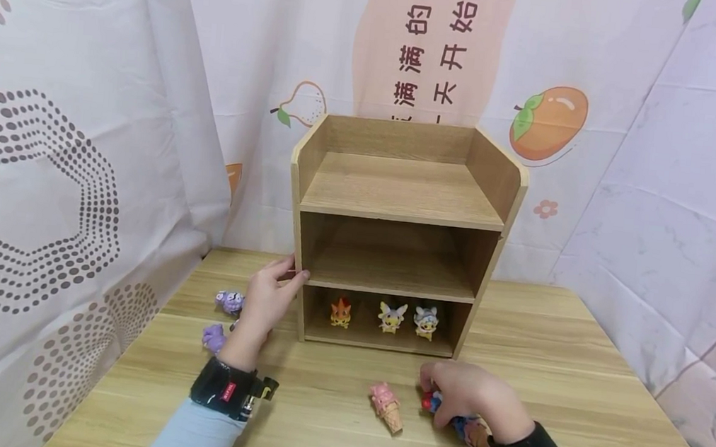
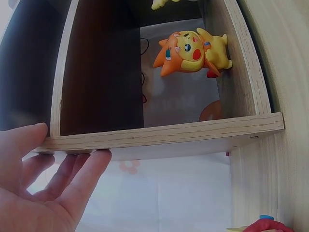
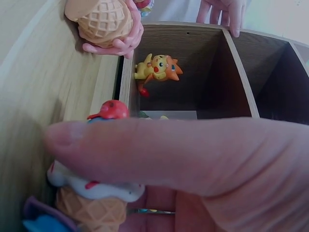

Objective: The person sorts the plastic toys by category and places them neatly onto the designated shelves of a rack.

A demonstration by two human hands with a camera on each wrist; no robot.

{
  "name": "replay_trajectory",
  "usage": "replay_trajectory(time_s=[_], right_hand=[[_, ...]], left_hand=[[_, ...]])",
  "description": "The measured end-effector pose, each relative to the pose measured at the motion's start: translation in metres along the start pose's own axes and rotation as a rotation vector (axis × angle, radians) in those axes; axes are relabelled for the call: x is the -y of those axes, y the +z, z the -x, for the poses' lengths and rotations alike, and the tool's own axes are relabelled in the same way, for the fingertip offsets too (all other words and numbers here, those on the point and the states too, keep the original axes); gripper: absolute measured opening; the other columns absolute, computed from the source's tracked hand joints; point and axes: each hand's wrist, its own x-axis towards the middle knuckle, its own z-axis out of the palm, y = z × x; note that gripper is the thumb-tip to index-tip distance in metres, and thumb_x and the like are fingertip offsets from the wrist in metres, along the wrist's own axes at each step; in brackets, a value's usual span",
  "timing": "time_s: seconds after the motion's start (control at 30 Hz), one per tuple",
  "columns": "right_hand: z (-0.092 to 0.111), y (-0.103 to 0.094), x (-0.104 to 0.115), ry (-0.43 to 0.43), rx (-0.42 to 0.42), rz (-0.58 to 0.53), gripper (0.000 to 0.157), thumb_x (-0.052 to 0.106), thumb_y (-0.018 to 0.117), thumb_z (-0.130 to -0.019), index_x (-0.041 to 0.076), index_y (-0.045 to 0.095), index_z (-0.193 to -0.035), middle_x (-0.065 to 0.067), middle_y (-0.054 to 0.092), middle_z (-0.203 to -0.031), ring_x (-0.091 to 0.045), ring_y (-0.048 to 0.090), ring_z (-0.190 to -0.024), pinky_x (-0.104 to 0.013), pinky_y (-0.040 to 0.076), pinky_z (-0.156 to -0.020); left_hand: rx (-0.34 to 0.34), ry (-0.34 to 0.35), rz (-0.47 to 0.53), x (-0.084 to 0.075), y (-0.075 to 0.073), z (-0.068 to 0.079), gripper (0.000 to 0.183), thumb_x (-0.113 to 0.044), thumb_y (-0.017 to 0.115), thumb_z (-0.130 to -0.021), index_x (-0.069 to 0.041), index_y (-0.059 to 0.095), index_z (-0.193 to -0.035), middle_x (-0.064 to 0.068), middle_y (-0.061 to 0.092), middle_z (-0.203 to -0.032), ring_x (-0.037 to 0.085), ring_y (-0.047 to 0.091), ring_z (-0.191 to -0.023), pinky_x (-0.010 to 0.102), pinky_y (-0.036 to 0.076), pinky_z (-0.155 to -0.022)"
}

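Note:
A wooden shelf unit (image 1: 401,218) with three levels stands upright at the middle of the table. My left hand (image 1: 268,297) holds its left side panel, thumb at the front edge and fingers along the outer face. Low at the right, my right hand (image 1: 477,391) pinches a toy ice cream cone (image 3: 94,212) with white topping, partly hidden behind the thumb; a red ball (image 3: 114,109) shows above the thumb. Left of that hand lies a pink toy ice cream cone (image 1: 386,407). An orange-hooded yellow figurine (image 1: 340,313) and two grey-hooded ones (image 1: 392,317) stand on the bottom level.
Purple figurines (image 1: 214,338) lie on the table left of my left forearm. Other small toys, one blue and purple (image 3: 46,220), lie by my right hand. A printed curtain (image 1: 273,24) hangs behind the shelf and along both sides.

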Motion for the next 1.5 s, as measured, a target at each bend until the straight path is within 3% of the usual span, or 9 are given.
replay_trajectory(time_s=[0.43,0.8,1.1,1.3,1.5], right_hand=[[-0.002,-0.002,-0.007,-0.055,-0.037,-0.048,0.037,0.008,0.089,-0.069,0.017,0.063,-0.094,0.004,0.056,-0.082,-0.016,0.050,-0.071,-0.034,0.045,-0.063],[-0.001,-0.006,-0.015,-0.152,-0.095,-0.040,0.026,0.008,0.084,-0.074,0.019,0.062,-0.083,0.007,0.053,-0.073,-0.010,0.045,-0.064,-0.029,0.039,-0.055],[-0.002,-0.009,-0.021,-0.240,-0.171,-0.052,0.019,0.007,0.077,-0.079,0.018,0.063,-0.084,0.009,0.054,-0.072,-0.005,0.044,-0.061,-0.025,0.039,-0.054],[-0.001,-0.017,-0.022,-0.289,-0.207,-0.108,0.015,0.009,0.075,-0.084,0.017,0.064,-0.089,0.008,0.056,-0.076,-0.003,0.046,-0.064,-0.024,0.041,-0.056],[0.002,-0.022,-0.023,-0.303,-0.296,-0.107,0.016,0.012,0.077,-0.085,0.018,0.064,-0.091,0.009,0.058,-0.077,-0.004,0.050,-0.064,-0.024,0.045,-0.056]], left_hand=[[0.003,-0.002,-0.001,0.000,0.000,0.000,0.045,-0.022,0.075,-0.095,-0.006,0.065,-0.136,0.013,0.068,-0.128,0.027,0.068,-0.108,0.035,0.061,-0.078],[0.003,-0.006,-0.018,0.000,-0.001,0.001,0.046,-0.022,0.074,-0.095,-0.003,0.063,-0.136,0.014,0.067,-0.130,0.027,0.068,-0.109,0.035,0.061,-0.078],[0.013,-0.012,0.015,0.000,0.000,0.000,0.045,-0.019,0.075,-0.095,-0.004,0.064,-0.136,0.014,0.067,-0.126,0.028,0.069,-0.106,0.026,0.060,-0.072],[0.012,-0.014,0.021,0.000,-0.001,0.000,0.046,-0.020,0.075,-0.095,-0.005,0.063,-0.137,0.014,0.067,-0.127,0.028,0.069,-0.105,0.026,0.060,-0.071],[0.013,-0.007,0.018,0.002,0.000,0.001,0.046,-0.021,0.075,-0.095,-0.004,0.064,-0.136,0.014,0.067,-0.127,0.028,0.069,-0.106,0.028,0.061,-0.071]])
